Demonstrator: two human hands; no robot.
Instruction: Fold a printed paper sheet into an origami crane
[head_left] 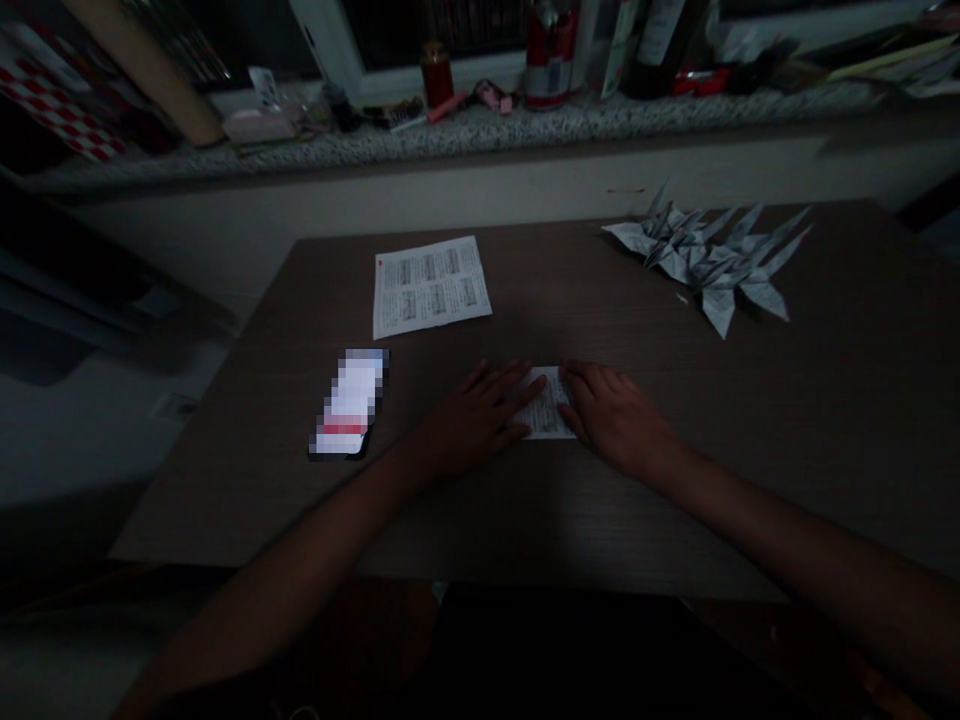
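Observation:
A small rectangle of printed paper [546, 408] lies flat on the dark wooden table in front of me. My left hand [484, 410] rests over its left side, palm down, with the fingers stretched and apart. Over the right edge lies my right hand [611, 410], its thumb spread from the other fingers and its fingertips on the paper. Both hands cover parts of the sheet, so its side edges are hidden. Beyond my left hand is a larger printed sheet [433, 287], lying flat with visible crease lines.
A lit phone [349, 405] with a blurred screen lies left of my hands. Several folded paper cranes [709, 255] are bunched at the back right of the table [750, 400]. Behind it, a speckled stone windowsill [315, 150] holds a red can [549, 55], a dark bottle [660, 45] and small items.

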